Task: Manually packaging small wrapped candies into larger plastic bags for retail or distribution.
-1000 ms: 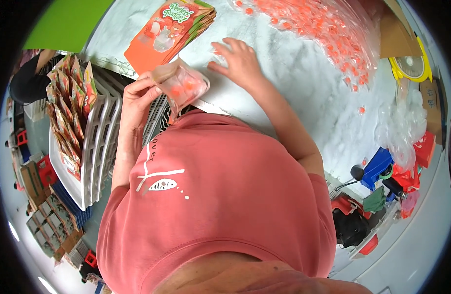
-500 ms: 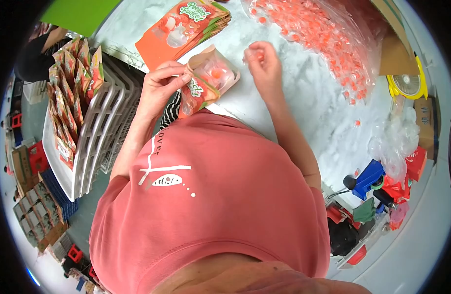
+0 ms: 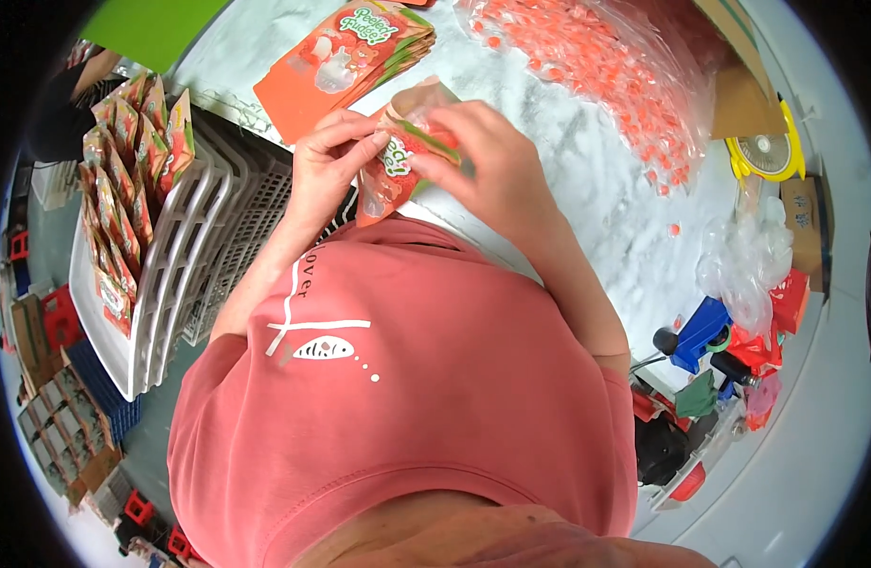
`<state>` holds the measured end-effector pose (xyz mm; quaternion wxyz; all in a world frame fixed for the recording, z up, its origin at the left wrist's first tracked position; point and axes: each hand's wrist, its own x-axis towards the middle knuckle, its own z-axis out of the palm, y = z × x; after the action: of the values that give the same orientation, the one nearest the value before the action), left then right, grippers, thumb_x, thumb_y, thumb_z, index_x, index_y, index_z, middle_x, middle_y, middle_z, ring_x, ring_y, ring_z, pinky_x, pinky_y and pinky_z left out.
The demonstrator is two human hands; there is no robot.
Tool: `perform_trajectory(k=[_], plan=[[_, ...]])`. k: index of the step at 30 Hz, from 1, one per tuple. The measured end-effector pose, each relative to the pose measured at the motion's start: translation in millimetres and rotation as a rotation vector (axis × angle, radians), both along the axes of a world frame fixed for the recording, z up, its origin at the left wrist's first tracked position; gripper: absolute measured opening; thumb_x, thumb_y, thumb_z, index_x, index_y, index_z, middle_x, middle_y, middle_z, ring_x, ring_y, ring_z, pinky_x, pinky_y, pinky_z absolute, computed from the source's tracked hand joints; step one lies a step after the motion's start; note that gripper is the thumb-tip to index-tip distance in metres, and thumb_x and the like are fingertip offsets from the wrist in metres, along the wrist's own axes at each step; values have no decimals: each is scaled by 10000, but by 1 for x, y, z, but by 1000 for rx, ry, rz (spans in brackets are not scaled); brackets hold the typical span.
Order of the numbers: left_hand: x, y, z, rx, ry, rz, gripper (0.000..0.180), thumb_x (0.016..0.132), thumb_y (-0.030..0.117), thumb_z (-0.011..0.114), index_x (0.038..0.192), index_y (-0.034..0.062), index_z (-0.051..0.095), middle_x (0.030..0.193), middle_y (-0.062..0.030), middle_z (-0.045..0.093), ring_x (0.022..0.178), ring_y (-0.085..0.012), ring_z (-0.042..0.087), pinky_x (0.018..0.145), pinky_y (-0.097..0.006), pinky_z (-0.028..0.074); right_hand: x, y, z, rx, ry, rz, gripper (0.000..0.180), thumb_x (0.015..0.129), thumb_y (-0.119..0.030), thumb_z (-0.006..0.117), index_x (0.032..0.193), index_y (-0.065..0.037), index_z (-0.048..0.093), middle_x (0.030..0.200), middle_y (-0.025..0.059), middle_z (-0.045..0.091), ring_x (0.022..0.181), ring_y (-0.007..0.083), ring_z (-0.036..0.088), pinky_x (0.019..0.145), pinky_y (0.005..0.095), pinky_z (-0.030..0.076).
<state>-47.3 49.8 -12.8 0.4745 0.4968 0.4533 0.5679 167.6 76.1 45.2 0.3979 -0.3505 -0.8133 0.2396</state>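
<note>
An orange and green candy pouch (image 3: pixel 383 185) is held upright over the near edge of the white table, its top open. My left hand (image 3: pixel 329 163) is closed on the pouch's left edge, thumb in front. My right hand (image 3: pixel 492 161) is at the pouch's open mouth, its thumb against the printed front and its fingers curled at the back edge; whether a candy is between them is hidden. Beyond the hands, a stack of flat pouches (image 3: pixel 289 97) lies on the table. Farther right, many small orange wrapped candies (image 3: pixel 587 71) spill from a large clear bag.
At left, stacked white plastic crates (image 3: pixel 161 293) hold several filled pouches (image 3: pixel 123 189). Right of me are a yellow fan (image 3: pixel 767 156), crumpled clear plastic bags (image 3: pixel 743 260) and a blue tape dispenser (image 3: pixel 702 331). One loose candy (image 3: pixel 674 230) lies on the table. Another person's arm (image 3: pixel 95 74) shows at far left.
My right hand has moved left from above the table onto the pouch's mouth. The pouch has turned more upright, so its inside no longer shows. My left hand keeps its hold.
</note>
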Motion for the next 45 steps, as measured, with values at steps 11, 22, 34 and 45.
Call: perform_trajectory(k=[11, 22, 34, 45], plan=[[-22, 30, 22, 350, 354, -63, 317, 963, 237, 631, 1182, 14, 687, 983, -49, 665, 930, -123, 642, 747, -271, 530, 10, -6, 3, 243, -306, 308, 266, 827, -53, 641, 1092, -40, 661, 1098, 65, 648, 960, 270, 647, 793, 368, 540], [-11, 14, 20, 109, 205, -246, 241, 1002, 137, 600, 1153, -28, 687, 1036, -84, 705, 896, -122, 640, 765, -271, 532, 10, -2, 23, -28, -554, 242, 230, 875, -142, 669, 1068, -20, 642, 1039, 142, 644, 942, 336, 635, 801, 417, 524], [-10, -6, 18, -12, 99, -237, 248, 1008, 146, 584, 1159, -19, 692, 1144, -118, 689, 975, -170, 650, 822, -287, 527, 3, -6, 28, -137, -438, 288, 234, 884, -133, 656, 1077, -10, 608, 1089, 148, 627, 947, 362, 627, 828, 434, 517], [-11, -9, 23, 64, 197, -221, 239, 1006, 135, 584, 1150, -22, 692, 1135, -115, 692, 990, -163, 650, 803, -285, 546, -1, -6, 47, -296, -387, 252, 184, 865, -140, 665, 1009, -27, 641, 1071, 137, 633, 963, 340, 621, 850, 451, 497]])
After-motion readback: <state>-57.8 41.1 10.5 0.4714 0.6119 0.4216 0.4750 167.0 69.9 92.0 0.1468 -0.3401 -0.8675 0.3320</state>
